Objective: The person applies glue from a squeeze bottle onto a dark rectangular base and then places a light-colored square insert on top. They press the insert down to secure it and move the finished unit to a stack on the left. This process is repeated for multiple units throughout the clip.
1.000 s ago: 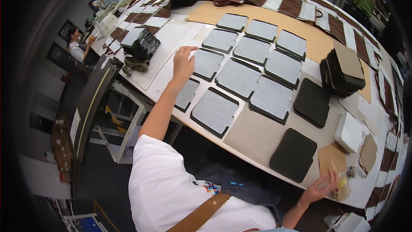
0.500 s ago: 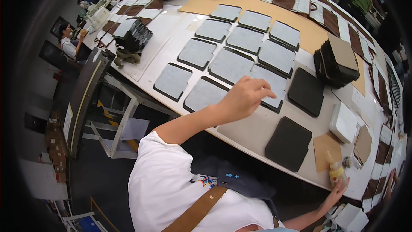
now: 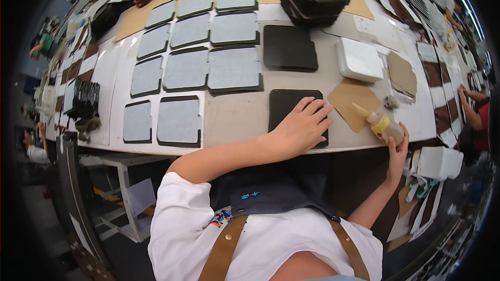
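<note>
My left hand lies over a dark square panel at the table's near edge, fingers stretched and slightly spread. Around a squeeze bottle with a yellow label and pointed nozzle, my right hand has its fingers closed. The bottle leans, its nozzle toward the upper left, beside a tan square sheet. Farther back is a second dark panel. Several pale grey panels with dark edges, such as this one, lie in rows to the left.
A tall stack of dark panels stands at the back. White square pieces and tan pieces lie to the right. A dark stack is at the far left. Another person's arm shows at the right edge.
The view has turned to the right. My left hand has moved from above the pale panels onto the near dark panel. My right hand stays at the bottle.
</note>
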Tool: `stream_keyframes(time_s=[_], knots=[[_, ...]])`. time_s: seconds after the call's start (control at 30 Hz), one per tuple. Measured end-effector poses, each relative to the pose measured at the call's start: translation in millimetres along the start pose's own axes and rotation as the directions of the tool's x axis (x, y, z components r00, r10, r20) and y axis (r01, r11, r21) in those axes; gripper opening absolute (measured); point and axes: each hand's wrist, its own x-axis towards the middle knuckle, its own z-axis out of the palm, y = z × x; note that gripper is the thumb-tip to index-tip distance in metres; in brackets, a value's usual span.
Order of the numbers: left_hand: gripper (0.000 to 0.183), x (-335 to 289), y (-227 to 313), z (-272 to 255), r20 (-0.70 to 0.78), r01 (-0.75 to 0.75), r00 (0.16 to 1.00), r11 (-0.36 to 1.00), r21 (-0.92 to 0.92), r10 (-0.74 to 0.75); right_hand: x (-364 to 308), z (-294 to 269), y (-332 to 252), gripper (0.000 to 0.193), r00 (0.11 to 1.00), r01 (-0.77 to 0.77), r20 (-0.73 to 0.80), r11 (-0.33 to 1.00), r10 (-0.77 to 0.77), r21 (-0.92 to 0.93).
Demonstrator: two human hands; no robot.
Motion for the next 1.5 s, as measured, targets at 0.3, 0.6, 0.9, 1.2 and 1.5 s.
stream_keyframes(time_s=[0.3,0.6,0.9,1.2,1.5], knots=[[0.058,15,3,28,0.119,0.001,0.993,0.998,0.070,-0.009,2,1,25,0.057,0.960,0.126,-0.279,0.941,-0.036,0.314],[0.047,-9,1,-3,-0.043,0.022,0.999,0.994,-0.106,-0.027,-3,10,2,0.066,0.972,0.190,-0.232,0.485,0.026,0.853],[0.022,-82,-28,-28,-0.261,0.361,0.885,0.922,-0.138,-0.386,-23,100,-52,0.067,0.951,0.297,-0.206,0.864,-0.231,0.406],[0.026,-85,-31,-27,-0.287,0.397,0.866,0.912,-0.107,-0.411,-30,122,-57,0.067,0.924,0.347,-0.251,0.911,-0.290,0.224],[0.047,-75,-43,-18,-0.235,0.474,0.866,0.874,0.105,-0.441,-29,127,-56,0.069,0.926,0.324,-0.293,0.897,-0.237,0.300]])
